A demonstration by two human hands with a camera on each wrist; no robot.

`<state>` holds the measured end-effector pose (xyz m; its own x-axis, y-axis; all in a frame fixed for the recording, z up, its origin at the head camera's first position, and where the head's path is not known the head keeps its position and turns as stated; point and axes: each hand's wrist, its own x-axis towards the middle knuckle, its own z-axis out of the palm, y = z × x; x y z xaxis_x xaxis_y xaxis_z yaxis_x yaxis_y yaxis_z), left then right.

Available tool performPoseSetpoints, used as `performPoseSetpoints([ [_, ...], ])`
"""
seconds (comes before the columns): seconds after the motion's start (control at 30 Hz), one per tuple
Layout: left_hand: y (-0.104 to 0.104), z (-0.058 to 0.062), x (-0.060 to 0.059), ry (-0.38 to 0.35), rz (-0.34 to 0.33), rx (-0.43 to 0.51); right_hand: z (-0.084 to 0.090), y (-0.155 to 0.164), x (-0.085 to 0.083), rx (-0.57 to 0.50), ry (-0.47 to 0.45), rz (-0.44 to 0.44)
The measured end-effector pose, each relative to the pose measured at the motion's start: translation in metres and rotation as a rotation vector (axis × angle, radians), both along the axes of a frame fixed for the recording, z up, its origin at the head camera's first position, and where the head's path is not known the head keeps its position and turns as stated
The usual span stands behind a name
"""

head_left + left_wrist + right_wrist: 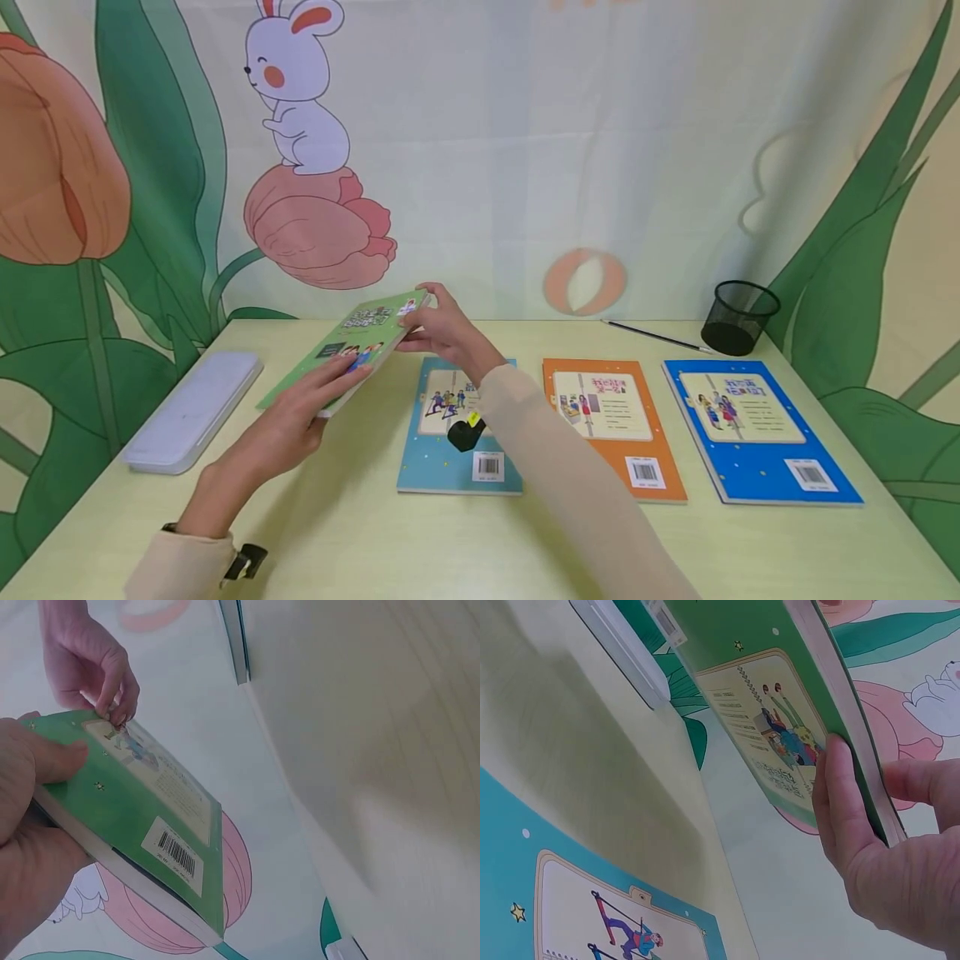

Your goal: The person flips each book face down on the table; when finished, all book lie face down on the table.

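Observation:
Both hands hold a green book (pixel 360 329) tilted above the table's left half. My left hand (pixel 300 412) grips its near edge; in the left wrist view the thumb lies on the green back cover (pixel 127 795) and the fingers are beneath the other side. At the book's far right corner, my right hand (pixel 446 329) pinches the edge, with fingers on the back cover and thumb on the front, as the right wrist view shows (pixel 900 855). Under the right forearm lies a teal book (pixel 427 467), partly covered by the sleeve.
An orange book (pixel 660 433) and a blue book (pixel 765 467) lie in a row to the right. At the left is a pale case (pixel 195 408). A black mesh pen cup (pixel 738 321) and a pencil (pixel 652 333) are at the back right, before a printed curtain (pixel 465 125).

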<state>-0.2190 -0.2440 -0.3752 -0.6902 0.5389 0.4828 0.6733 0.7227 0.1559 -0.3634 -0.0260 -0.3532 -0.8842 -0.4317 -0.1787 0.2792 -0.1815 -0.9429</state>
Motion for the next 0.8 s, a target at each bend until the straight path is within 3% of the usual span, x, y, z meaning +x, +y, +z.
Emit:
performPoseSetpoints([
  [0.33, 0.0027, -0.0033, -0.0056, 0.134, -0.023, 0.014, -0.0015, 0.0031, -0.0008, 0.005, -0.029, -0.009],
  [0.8, 0.0062, 0.0024, -0.0082, 0.235, -0.014, 0.052, 0.0073, 0.0074, -0.0017, 0.014, 0.042, 0.006],
])
